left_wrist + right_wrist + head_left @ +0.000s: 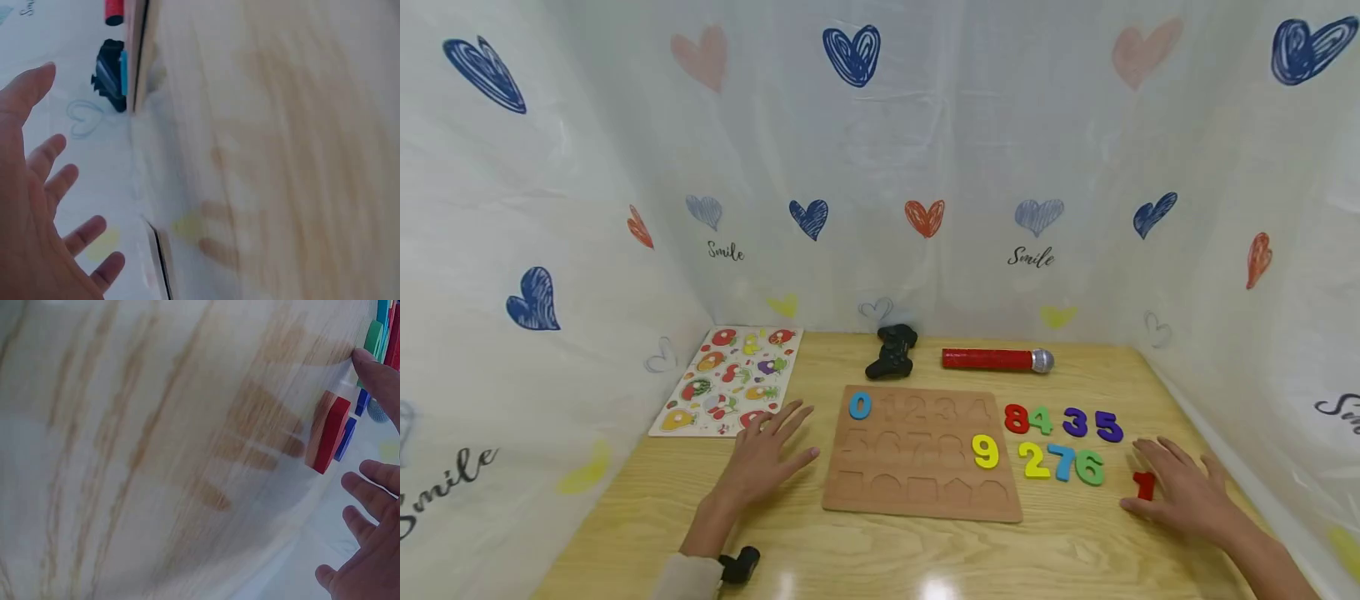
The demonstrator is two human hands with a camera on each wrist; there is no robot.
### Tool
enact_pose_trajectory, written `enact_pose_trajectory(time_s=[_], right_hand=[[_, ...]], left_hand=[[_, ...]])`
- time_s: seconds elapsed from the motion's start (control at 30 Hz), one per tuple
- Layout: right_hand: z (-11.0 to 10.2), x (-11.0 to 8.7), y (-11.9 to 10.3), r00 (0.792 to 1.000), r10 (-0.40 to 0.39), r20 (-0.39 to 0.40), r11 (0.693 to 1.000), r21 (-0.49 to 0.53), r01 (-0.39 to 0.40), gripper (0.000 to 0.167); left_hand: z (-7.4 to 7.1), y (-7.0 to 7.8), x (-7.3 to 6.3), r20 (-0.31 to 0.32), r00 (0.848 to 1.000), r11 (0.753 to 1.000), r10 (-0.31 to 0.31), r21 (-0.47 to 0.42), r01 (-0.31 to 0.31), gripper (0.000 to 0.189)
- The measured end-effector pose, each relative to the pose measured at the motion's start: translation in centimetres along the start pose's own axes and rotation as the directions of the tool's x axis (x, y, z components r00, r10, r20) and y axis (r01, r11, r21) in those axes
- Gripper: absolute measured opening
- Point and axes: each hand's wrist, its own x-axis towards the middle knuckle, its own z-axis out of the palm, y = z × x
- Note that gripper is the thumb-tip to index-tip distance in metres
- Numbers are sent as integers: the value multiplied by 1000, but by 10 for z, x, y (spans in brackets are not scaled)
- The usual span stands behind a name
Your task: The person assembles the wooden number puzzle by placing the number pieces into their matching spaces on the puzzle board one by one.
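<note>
A wooden number puzzle board (917, 492) lies mid-table, with a blue 0 (860, 406) in its top left and a yellow 9 (985, 452) at the right of its middle row. To its left, my left hand (763, 458) has its fingers spread and holds nothing. At the right, my right hand (1183, 492) is spread around a red number 1 (1143, 485); in the right wrist view a gap shows between the fingers and the red 1 (329, 432). Beside the board lie a red 8 (1017, 418), a yellow 2 (1033, 461), a green 6 (1089, 467) and several other numbers.
A fruit picture board (730, 375) lies at the back left. Along the back are a black game controller (892, 350) and a red microphone (992, 359). A white curtain (880, 150) with printed hearts encloses the table's back and sides.
</note>
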Motion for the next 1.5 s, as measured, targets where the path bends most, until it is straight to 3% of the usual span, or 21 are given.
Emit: enact_pose_trajectory(time_s=[0.17, 0.33, 0.67, 0.83, 1.07, 1.2, 1.5], right_hand=[[-3, 3, 0, 996, 52, 74, 999, 13, -53, 95], [-5, -1, 4, 992, 85, 95, 996, -28, -83, 92], [3, -9, 7, 1000, -5, -18, 1000, 19, 5, 71], [7, -10, 4, 1000, 3, -27, 1000, 29, -2, 70], [3, -13, -4, 997, 13, -79, 998, 61, -8, 72], [-4, -6, -11, 993, -21, -116, 998, 59, 28, 69], [-14, 18, -32, 994, -67, -84, 997, 35, 70, 63]], left_hand=[[9, -1, 7, 8, 1000, 996, 14, -86, -14, 71], [19, 1, 12, 58, 998, 987, 25, -162, -15, 68], [36, -2, 12, 63, 996, 979, 57, -198, -44, 67], [41, -2, 11, 51, 995, 965, 83, -255, -67, 60], [45, 2, 14, 29, 995, 966, 100, -241, -90, 54], [47, 3, 15, 24, 994, 969, 102, -228, -94, 53], [49, 3, 17, 33, 996, 975, 88, -205, -79, 52]])
